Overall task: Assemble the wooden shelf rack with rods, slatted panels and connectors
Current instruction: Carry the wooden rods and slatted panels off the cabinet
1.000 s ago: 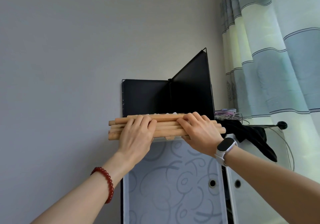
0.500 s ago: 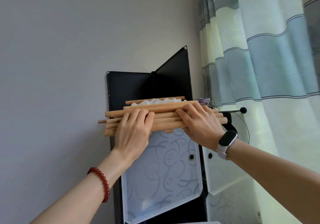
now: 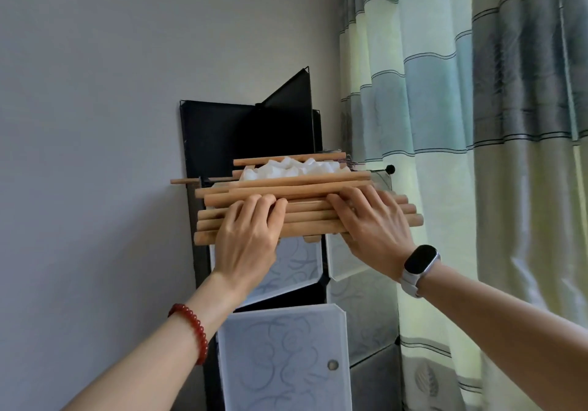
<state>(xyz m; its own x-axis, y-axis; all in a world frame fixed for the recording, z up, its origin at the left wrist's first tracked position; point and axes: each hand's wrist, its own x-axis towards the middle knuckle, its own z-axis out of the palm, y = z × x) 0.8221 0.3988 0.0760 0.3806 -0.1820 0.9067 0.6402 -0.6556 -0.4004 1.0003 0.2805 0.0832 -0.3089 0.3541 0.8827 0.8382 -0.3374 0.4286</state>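
A stack of light wooden rods (image 3: 305, 216) lies crosswise at the top of a cube cabinet (image 3: 283, 356), its near side jutting past the cabinet front. White plastic connectors (image 3: 292, 168) are heaped on the stack's far part, and one thin rod (image 3: 184, 181) pokes out to the left. My left hand (image 3: 246, 235) lies over the left half of the rods, fingers on top and thumb hidden below. My right hand (image 3: 372, 229) holds the right half the same way. A small wooden piece (image 3: 313, 238) shows under the stack.
Black folded panels (image 3: 222, 136) stand behind the stack against the grey wall (image 3: 95, 124). A striped curtain (image 3: 461, 156) hangs close on the right. The cabinet's white patterned doors hang partly ajar below my hands.
The rod stack has come toward me with both hands on it. The white connectors and the thin rod at the left have come into sight.
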